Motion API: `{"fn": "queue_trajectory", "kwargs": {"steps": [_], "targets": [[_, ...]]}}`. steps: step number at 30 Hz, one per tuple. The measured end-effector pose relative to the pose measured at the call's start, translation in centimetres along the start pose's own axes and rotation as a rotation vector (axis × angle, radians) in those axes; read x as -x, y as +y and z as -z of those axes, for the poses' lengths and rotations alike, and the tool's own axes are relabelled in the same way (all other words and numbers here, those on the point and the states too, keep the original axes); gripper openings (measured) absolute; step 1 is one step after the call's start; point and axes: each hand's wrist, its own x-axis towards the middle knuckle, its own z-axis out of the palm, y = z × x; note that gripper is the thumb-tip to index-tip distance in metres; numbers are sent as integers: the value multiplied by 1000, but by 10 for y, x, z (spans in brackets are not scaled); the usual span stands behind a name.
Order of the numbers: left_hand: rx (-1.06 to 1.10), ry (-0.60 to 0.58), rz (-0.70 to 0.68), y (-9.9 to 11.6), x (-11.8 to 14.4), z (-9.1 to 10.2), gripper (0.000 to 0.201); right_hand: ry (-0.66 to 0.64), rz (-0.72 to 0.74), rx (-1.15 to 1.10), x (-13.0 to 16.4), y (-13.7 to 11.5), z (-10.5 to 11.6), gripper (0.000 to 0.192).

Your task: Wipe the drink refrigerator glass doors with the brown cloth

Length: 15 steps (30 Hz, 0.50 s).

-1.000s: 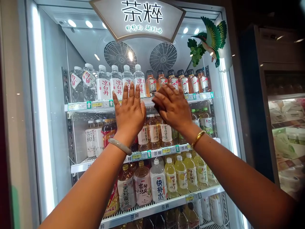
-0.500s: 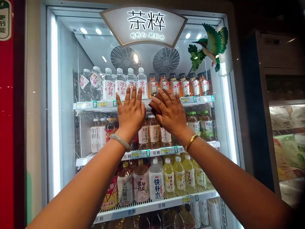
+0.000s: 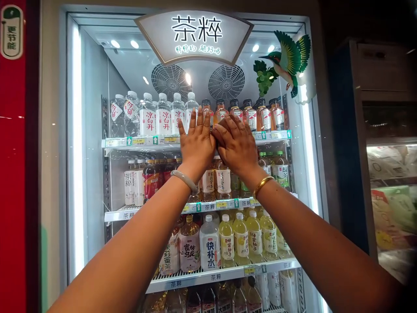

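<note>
Left hand (image 3: 197, 145) and right hand (image 3: 237, 145): fingers spread, flat on smooth glass door (image 3: 306, 174) of fridge, touching side by side, approx. top-shelf (image 3: 137, 141) height. Round plastic bottles (image 3: 155, 116) behind.

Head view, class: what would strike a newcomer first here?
Two flat hands, the left hand and right hand, are spread side by side at the middle of a lit drinks fridge. Above them glows a fan-shaped sign, with a green bird decoration to its right.
</note>
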Motion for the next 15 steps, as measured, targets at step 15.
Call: {"fn": "queue_trajectory", "kwargs": {"steps": [15], "targets": [[78,45,-21,34,-11,-28,64,-16,-61,29,23,49,24,47]]}}
